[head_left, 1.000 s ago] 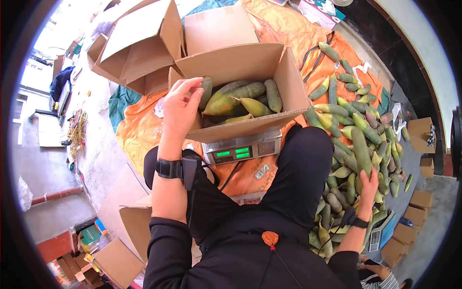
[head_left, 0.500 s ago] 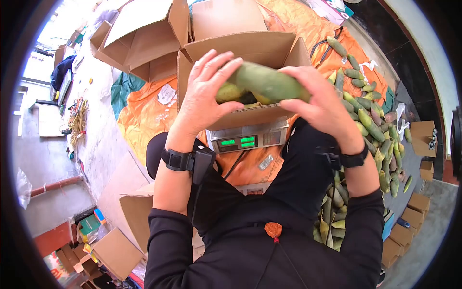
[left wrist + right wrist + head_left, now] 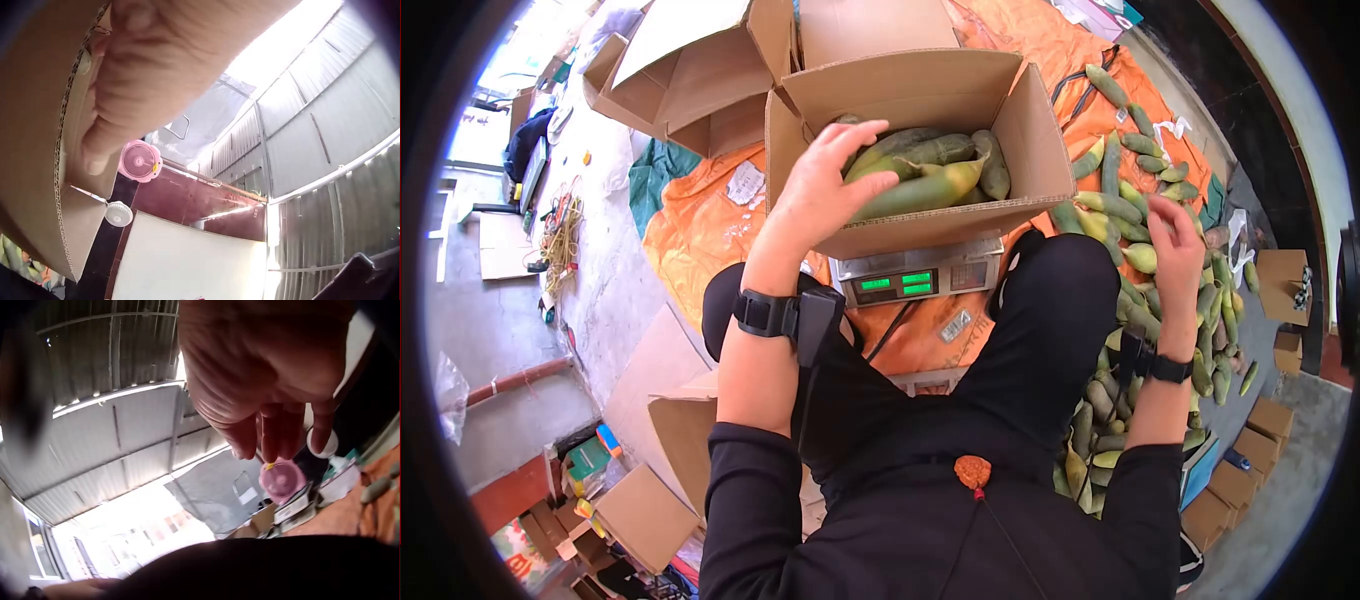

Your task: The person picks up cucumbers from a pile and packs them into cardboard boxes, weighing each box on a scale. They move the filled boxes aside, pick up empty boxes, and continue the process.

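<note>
An uncovered cardboard box (image 3: 900,90) rests on a digital scale (image 3: 960,280) with green lit readouts. Several long green radishes (image 3: 925,193) with yellowish ends lie inside it. Over the box's left front rim reaches my left hand (image 3: 825,190), thumb spread from loosely bent fingers, its fingertips overlapping the radishes. Nothing is gripped in it. My right hand (image 3: 1176,250) hovers by the large radish pile (image 3: 1140,315) on the right, holding nothing. In the right wrist view its fingers (image 3: 269,434) hang down, loosely bent.
Other cardboard boxes (image 3: 710,90) stand behind and to the left. An orange sheet (image 3: 690,225) covers the floor under the scale. My knees (image 3: 1070,290) flank the scale. Tangled cords (image 3: 560,235) lie at far left. A pink fan (image 3: 139,161) shows in the left wrist view.
Half a second ago both hands had a large radish over the box; it now lies on top inside. The right hand has gone back right to the pile. The left stays at the box.
</note>
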A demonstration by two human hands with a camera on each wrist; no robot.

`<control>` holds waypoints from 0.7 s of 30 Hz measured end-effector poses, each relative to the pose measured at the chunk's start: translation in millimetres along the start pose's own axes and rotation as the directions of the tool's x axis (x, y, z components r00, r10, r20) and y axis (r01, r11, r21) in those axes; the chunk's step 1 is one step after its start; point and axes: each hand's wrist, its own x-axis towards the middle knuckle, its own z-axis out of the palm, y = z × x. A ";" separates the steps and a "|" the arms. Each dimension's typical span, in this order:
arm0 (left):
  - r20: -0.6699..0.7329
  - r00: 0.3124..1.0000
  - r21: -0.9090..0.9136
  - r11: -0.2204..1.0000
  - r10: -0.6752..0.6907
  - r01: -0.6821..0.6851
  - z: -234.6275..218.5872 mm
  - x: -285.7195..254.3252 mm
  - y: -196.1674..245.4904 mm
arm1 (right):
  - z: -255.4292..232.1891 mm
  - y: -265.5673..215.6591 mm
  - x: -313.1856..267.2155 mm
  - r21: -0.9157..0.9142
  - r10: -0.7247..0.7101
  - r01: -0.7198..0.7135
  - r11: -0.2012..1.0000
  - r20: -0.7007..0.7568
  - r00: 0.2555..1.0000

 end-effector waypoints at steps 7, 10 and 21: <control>-0.425 0.905 0.020 0.999 -0.029 0.042 -18.5 2.5 -12.6 | -52.5 115.5 -90.0 -0.227 0.229 -0.247 0.942 -0.100 0.968; -0.464 0.880 -0.077 0.995 -0.095 0.066 -23.1 1.3 -20.4 | -65.4 148.7 -126.8 -0.221 0.326 -0.341 0.914 -0.104 0.940; -0.472 0.877 -0.059 0.996 -0.088 0.069 -21.5 -0.6 -18.6 | -75.6 214.1 -207.1 -0.376 0.534 -0.513 0.772 -0.056 0.844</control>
